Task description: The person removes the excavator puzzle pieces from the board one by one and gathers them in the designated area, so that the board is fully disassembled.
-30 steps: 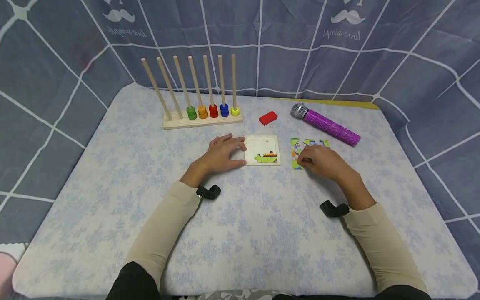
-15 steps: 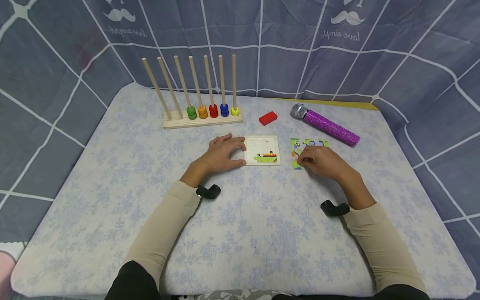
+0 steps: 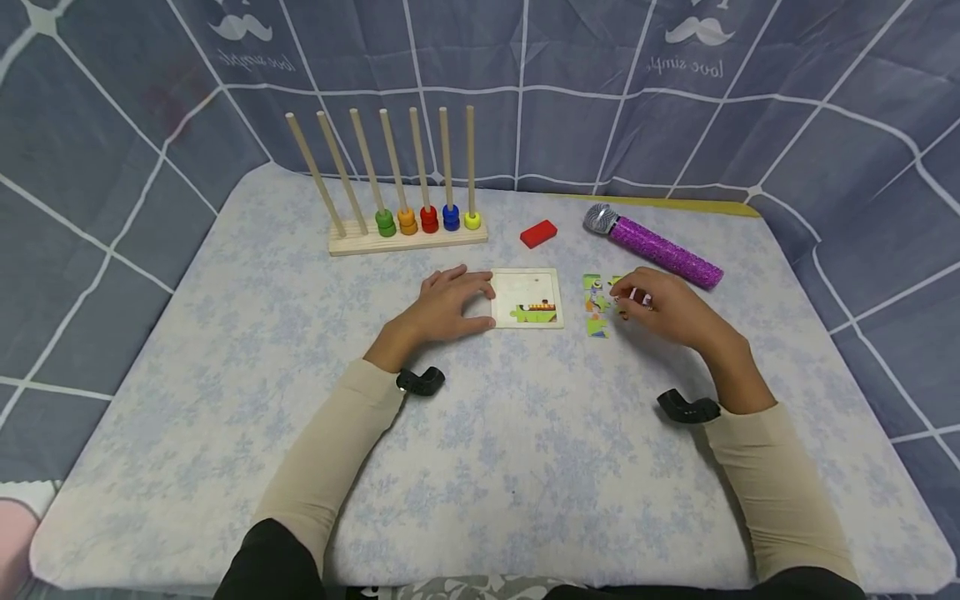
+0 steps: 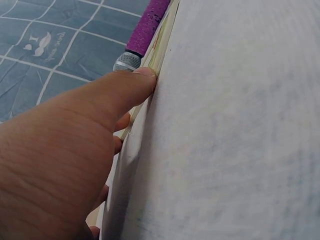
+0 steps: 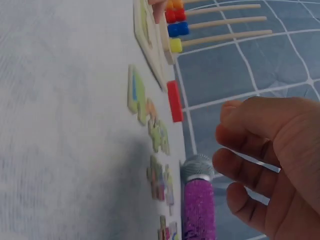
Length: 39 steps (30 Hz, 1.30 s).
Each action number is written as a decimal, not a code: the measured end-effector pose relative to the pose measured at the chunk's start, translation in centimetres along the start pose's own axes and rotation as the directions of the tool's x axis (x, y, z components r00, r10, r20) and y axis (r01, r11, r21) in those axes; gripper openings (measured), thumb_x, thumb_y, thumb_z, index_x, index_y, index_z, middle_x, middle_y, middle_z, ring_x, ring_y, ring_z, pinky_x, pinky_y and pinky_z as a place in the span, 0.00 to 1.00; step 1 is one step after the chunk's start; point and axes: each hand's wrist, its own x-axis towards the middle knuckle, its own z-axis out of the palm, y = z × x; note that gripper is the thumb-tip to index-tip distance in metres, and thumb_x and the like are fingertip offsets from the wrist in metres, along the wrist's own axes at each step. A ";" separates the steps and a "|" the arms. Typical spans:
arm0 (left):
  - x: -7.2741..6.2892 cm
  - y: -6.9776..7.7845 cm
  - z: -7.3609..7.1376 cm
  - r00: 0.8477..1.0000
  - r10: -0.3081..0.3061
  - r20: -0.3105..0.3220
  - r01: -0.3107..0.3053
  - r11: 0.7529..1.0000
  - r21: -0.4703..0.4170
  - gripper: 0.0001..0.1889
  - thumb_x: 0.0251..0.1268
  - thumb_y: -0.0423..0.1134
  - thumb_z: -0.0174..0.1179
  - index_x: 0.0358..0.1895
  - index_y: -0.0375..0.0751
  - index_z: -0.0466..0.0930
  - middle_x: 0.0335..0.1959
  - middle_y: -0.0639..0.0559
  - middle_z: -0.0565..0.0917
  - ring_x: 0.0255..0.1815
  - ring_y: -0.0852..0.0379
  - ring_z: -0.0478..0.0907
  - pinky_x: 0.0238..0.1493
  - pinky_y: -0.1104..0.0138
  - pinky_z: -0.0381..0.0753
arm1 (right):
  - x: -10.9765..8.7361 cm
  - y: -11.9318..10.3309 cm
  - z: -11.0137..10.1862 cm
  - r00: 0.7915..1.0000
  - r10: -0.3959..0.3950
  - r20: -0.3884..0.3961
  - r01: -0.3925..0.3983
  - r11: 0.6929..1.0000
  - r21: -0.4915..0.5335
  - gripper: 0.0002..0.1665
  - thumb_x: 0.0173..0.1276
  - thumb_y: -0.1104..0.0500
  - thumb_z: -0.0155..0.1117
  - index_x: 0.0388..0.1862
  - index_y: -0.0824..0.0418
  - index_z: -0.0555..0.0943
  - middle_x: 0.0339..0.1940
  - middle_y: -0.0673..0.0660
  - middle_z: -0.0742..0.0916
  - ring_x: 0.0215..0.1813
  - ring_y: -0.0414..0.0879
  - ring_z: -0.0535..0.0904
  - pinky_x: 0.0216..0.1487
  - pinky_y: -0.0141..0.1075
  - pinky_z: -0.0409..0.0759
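My left hand (image 3: 456, 308) rests at the left side of a wooden puzzle board (image 3: 525, 287), its thumb and fingertips touching the board's edge. In the left wrist view the thumb (image 4: 132, 82) lies against that edge. A green puzzle section with a small train picture (image 3: 534, 312) sits in the board's lower right. My right hand (image 3: 663, 308) hovers over loose puzzle pieces (image 3: 596, 327) on the table. In the right wrist view its fingers (image 5: 242, 167) are loosely bent with nothing between them, apart from the pieces (image 5: 157, 132). The right hand partly hides the pieces in the head view.
A wooden peg abacus (image 3: 408, 239) with coloured rings stands behind the board. A red block (image 3: 538, 233) and a purple glitter microphone (image 3: 663, 250) lie behind the pieces. A grey-blue curtain (image 3: 570, 137) borders the cloth-covered table (image 3: 480, 467).
My right hand has moved a little right and up off the left column of pieces, uncovering more of it. The left hand and board have stayed in place.
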 end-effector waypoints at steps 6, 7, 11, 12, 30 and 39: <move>0.0 0.0 0.2 1.000 -0.010 0.007 0.010 1.000 0.002 0.21 0.68 0.57 0.63 0.59 0.54 0.76 0.78 0.55 0.62 0.80 0.41 0.47 0.73 0.40 0.40 | 1.7 -1.3 0.6 0.991 -0.050 0.123 0.050 0.999 0.004 0.10 0.73 0.67 0.64 0.50 0.67 0.83 0.44 0.56 0.86 0.43 0.49 0.80 0.42 0.46 0.79; -0.1 0.0 0.3 1.000 -0.011 0.009 0.011 1.000 0.001 0.21 0.68 0.57 0.63 0.59 0.54 0.76 0.78 0.55 0.62 0.80 0.41 0.47 0.73 0.40 0.40 | 2.3 -1.7 0.9 0.988 -0.052 0.149 0.052 0.999 0.002 0.10 0.73 0.66 0.64 0.51 0.66 0.83 0.44 0.56 0.86 0.43 0.49 0.80 0.43 0.46 0.79; -0.1 0.0 0.4 1.000 -0.010 0.014 0.010 1.000 -0.001 0.21 0.68 0.57 0.63 0.59 0.55 0.76 0.78 0.55 0.62 0.80 0.41 0.47 0.73 0.40 0.39 | 4.8 -3.6 2.2 0.967 -0.057 0.249 0.062 0.998 -0.010 0.14 0.72 0.65 0.65 0.54 0.67 0.84 0.48 0.59 0.85 0.49 0.52 0.80 0.50 0.48 0.78; -0.1 0.0 0.4 1.000 -0.009 0.016 0.009 1.000 0.000 0.21 0.68 0.57 0.63 0.59 0.55 0.76 0.78 0.55 0.62 0.80 0.42 0.47 0.73 0.40 0.39 | 5.4 -4.1 2.6 0.961 -0.059 0.272 0.067 0.998 -0.019 0.15 0.71 0.64 0.66 0.54 0.67 0.84 0.49 0.60 0.85 0.50 0.54 0.79 0.53 0.49 0.77; 0.0 0.0 -0.2 1.000 0.002 0.003 -0.002 1.000 -0.005 0.22 0.69 0.58 0.63 0.59 0.54 0.77 0.78 0.54 0.63 0.80 0.41 0.47 0.74 0.40 0.39 | 8.9 -6.9 5.7 0.929 0.091 0.360 -0.052 0.992 -0.117 0.08 0.68 0.68 0.67 0.42 0.68 0.77 0.37 0.59 0.76 0.39 0.51 0.70 0.41 0.42 0.70; 0.1 -0.1 0.0 1.000 0.000 0.002 0.000 1.000 -0.004 0.22 0.68 0.58 0.63 0.59 0.54 0.77 0.78 0.54 0.63 0.80 0.41 0.47 0.73 0.40 0.39 | 8.5 -6.5 5.5 0.940 0.039 0.338 -0.028 0.999 -0.037 0.11 0.66 0.72 0.67 0.40 0.63 0.73 0.30 0.56 0.75 0.34 0.48 0.70 0.37 0.41 0.68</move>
